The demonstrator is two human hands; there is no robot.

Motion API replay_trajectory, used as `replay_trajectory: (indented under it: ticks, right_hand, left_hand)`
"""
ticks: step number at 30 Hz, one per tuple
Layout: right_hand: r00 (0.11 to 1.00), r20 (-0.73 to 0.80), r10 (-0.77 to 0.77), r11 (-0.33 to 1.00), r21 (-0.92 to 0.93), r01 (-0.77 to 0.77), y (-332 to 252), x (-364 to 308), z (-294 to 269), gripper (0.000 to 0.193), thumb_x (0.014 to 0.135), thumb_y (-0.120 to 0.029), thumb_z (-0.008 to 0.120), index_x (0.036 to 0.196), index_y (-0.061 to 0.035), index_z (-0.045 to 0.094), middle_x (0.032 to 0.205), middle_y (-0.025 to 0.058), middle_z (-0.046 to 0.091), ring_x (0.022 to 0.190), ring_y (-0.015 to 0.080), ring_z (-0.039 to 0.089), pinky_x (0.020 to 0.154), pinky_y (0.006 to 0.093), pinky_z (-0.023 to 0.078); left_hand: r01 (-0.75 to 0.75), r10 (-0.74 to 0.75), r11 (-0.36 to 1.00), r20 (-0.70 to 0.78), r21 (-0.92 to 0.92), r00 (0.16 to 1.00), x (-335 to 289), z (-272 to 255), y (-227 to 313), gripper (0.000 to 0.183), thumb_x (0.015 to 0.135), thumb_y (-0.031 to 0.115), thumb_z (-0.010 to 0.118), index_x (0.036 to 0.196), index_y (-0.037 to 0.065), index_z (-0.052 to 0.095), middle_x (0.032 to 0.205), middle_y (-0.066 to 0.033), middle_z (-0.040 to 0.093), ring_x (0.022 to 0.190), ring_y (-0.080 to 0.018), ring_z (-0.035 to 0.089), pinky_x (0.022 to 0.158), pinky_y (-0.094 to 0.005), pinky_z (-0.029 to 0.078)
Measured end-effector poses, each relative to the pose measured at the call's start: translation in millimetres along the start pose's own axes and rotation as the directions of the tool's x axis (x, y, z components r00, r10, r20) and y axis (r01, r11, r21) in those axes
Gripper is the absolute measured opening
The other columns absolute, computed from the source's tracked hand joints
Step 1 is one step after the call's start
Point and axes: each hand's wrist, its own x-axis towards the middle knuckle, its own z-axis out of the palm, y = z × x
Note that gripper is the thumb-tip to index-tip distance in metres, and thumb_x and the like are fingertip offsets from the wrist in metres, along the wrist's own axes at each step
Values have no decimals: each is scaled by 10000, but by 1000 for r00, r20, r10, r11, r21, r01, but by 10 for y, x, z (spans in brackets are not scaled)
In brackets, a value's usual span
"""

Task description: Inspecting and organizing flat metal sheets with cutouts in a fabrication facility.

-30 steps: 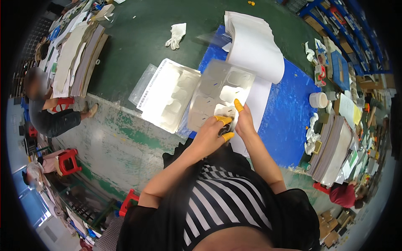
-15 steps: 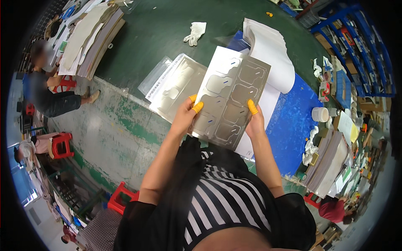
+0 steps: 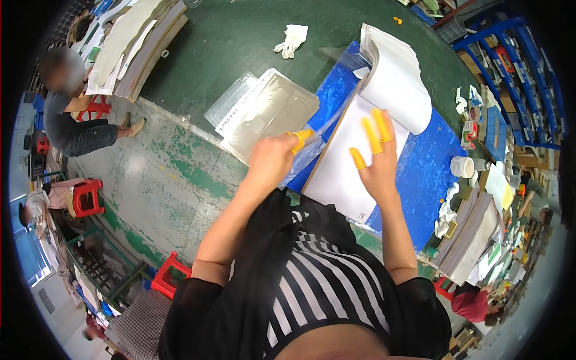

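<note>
My left hand (image 3: 270, 159), wearing yellow finger cots, has its fingers closed at the edge of a clear plastic film (image 3: 294, 173). The film stands up as a shiny strip along the left side of a stack of white paper sheets (image 3: 348, 159). Over that paper my right hand (image 3: 379, 159) is held with fingers apart and nothing in it; yellow cots cover several fingertips. Left of the film, a silvery metal sheet (image 3: 287, 103) with faint outlines lies on a white printed sheet and clear plastic. The upper paper sheets (image 3: 396, 84) curl back at the far end.
Blue board (image 3: 420, 180) lies under the paper on the green table (image 3: 240, 42). A white glove (image 3: 292, 41) rests farther back. Tall sheet stacks (image 3: 141, 48) stand at the left, and a white tub (image 3: 461, 167) at the right. A person sits at the far left; red stools stand nearby.
The patterned metal sheet has left both my hands. My left hand now grips the clear film, and my right hand has opened above the white paper.
</note>
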Motion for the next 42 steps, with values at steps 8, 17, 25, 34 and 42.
replay_trajectory:
  ticks: [8, 17, 25, 34, 42]
  right_hand:
    - [847, 493, -200, 934, -166, 317, 49, 27, 279, 60, 686, -35, 576, 741, -25, 595, 715, 122, 568, 578, 268, 573, 520, 353, 475]
    - [946, 220, 239, 922, 254, -292, 69, -12, 513, 209, 818, -29, 564, 1024, 0, 586, 842, 130, 618, 643, 194, 574, 617, 265, 452]
    - [920, 95, 381, 852, 349, -389, 595, -373, 1341, 351, 828, -37, 543, 1166, 27, 472, 954, 145, 598, 807, 228, 564, 739, 308, 452]
    - [619, 553, 558, 185, 644, -742, 677, -759, 2355, 445, 818, 24, 487, 1248, -15, 375, 1036, 86, 494, 847, 178, 554, 717, 298, 529]
    - [559, 717, 417, 394, 412, -822, 829, -803, 2626, 512, 837, -52, 524, 1304, -5, 319, 1092, 102, 516, 957, 173, 541, 803, 264, 478]
  left_hand:
    - [-296, 355, 926, -275, 233, 894, 99, 91, 187, 178, 689, 74, 573, 848, 74, 653, 911, -108, 610, 958, -274, 556, 816, -399, 441]
    - [130, -267, 940, -445, -315, 855, -87, 966, -813, 379, 825, 83, 555, 1186, -4, 484, 1140, -170, 508, 1109, -305, 459, 921, -349, 367]
    - [332, -474, 700, -63, -633, 879, 11, 993, -1476, 197, 817, 88, 556, 985, -4, 604, 857, -134, 595, 738, -240, 578, 654, -328, 449]
    - [379, -418, 906, -255, -186, 872, 300, 867, -2309, 209, 743, 69, 576, 937, 23, 637, 867, -210, 565, 811, -354, 542, 728, -392, 444]
    - [435, -412, 901, -338, -9, 846, 409, 1025, -2490, 217, 733, 6, 540, 925, 21, 641, 840, -190, 567, 830, -342, 527, 760, -410, 424]
